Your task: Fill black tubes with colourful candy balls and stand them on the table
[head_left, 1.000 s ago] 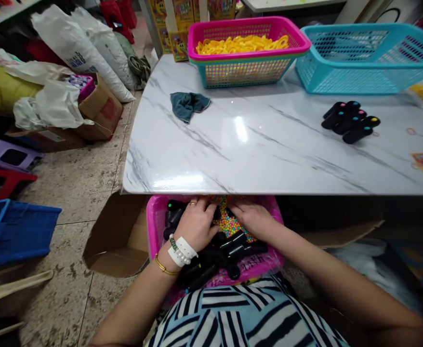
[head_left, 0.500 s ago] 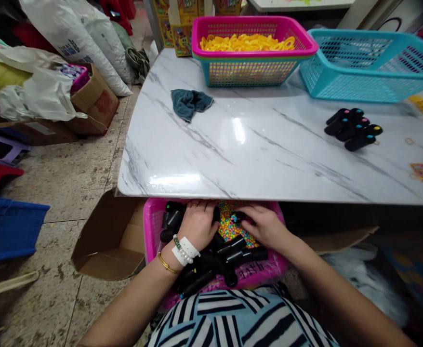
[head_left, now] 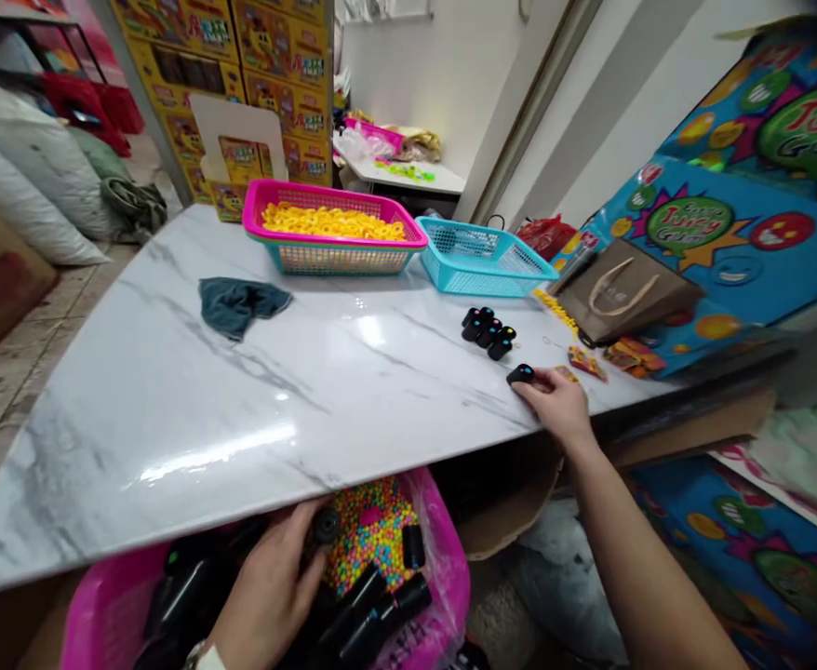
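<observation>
Tube (head_left: 520, 374) in right fingers (head_left: 530, 395), now over table (head_left: 381, 400)

black tubes (head_left: 520, 374), grey-veined white tabletop (head_left: 325, 419)

Cloth (head_left: 241, 305) left of tubes (head_left: 489, 333), baskets (head_left: 340, 260) behind, tub (head_left: 451, 569) below tabletop (head_left: 367, 405)

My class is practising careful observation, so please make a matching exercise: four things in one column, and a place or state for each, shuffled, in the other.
Column 1
1. Right hand
2. Dark teal cloth
3. Left hand
4. Yellow rings

Column 2
A. At the pink tub of small coloured balls, fingers around a black cylinder
B. Heaped in the pink-rimmed basket
C. Holding a blue-dotted cylinder at the tabletop
D. Lying crumpled on the tabletop

Right pairs: 1-C, 2-D, 3-A, 4-B
</observation>
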Action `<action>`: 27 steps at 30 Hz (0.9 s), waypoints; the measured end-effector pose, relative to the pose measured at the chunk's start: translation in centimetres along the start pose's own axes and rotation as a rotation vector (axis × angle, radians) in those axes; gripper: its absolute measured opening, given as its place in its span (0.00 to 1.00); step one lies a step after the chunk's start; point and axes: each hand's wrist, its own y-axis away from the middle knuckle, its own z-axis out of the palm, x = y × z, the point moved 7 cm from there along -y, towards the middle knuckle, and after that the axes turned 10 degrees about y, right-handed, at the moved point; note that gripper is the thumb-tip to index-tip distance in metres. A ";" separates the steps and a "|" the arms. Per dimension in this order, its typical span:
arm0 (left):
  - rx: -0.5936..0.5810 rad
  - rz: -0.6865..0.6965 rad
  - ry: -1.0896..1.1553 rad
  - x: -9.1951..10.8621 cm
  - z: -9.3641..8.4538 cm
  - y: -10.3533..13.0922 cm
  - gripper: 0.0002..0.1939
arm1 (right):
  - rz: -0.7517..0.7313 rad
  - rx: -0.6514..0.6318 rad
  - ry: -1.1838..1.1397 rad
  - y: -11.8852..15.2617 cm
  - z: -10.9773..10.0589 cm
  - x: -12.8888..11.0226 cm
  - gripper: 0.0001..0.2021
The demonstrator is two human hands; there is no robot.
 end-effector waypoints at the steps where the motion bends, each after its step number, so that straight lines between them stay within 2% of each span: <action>1: 0.008 0.011 -0.008 0.0 0.1 -0.1 0.23 | -0.001 0.021 0.034 -1.5 0.4 0.1 0.23; 4: 0.010 0.021 -0.004 0.1 0.2 -0.3 0.17 | -0.016 0.035 0.041 -4.3 1.2 0.0 0.27; 6: 0.012 0.001 0.012 0.2 0.1 -0.4 0.15 | -0.036 0.055 0.054 -4.5 0.8 -0.2 0.32; 8: 0.016 -0.052 0.031 0.2 -0.1 -0.4 0.14 | -0.077 0.128 0.083 -2.7 -0.3 -0.8 0.34; 11: -0.001 -0.136 0.088 0.5 -0.3 -0.3 0.13 | -0.194 0.247 0.091 4.2 -1.4 -3.4 0.25; 12: -0.011 -0.154 0.114 0.7 -0.3 -0.4 0.12 | -0.246 0.198 0.052 7.3 -0.9 -4.7 0.21; 13: -0.020 -0.166 0.142 0.9 -0.2 -0.4 0.12 | -0.324 0.046 -0.006 10.5 0.5 -6.4 0.18; 15: -0.043 -0.172 0.202 1.4 0.1 -0.5 0.12 | -0.531 -0.350 -0.135 17.6 4.0 -10.3 0.16; 16: -0.057 -0.164 0.235 1.7 0.3 -0.5 0.12 | -0.622 -0.466 -0.186 20.7 5.2 -12.0 0.18; 18: -0.078 -0.142 0.289 2.1 0.8 -0.4 0.12 | -0.736 -0.566 -0.242 24.9 7.0 -14.3 0.19; 20: -0.092 -0.116 0.308 2.4 1.0 -0.1 0.13 | -0.728 -0.599 -0.245 25.9 8.6 -14.9 0.17; 22: -0.098 -0.098 0.258 2.4 0.8 0.0 0.17 | -0.665 -0.626 -0.205 24.9 10.1 -14.3 0.15; 25: -0.124 -0.130 0.001 1.6 0.0 0.0 0.25 | -0.635 -0.586 -0.125 22.7 11.4 -13.3 0.16; 27: -0.138 -0.212 -0.224 0.6 -0.9 -0.1 0.22 | -0.673 -0.596 -0.099 22.3 12.4 -13.2 0.17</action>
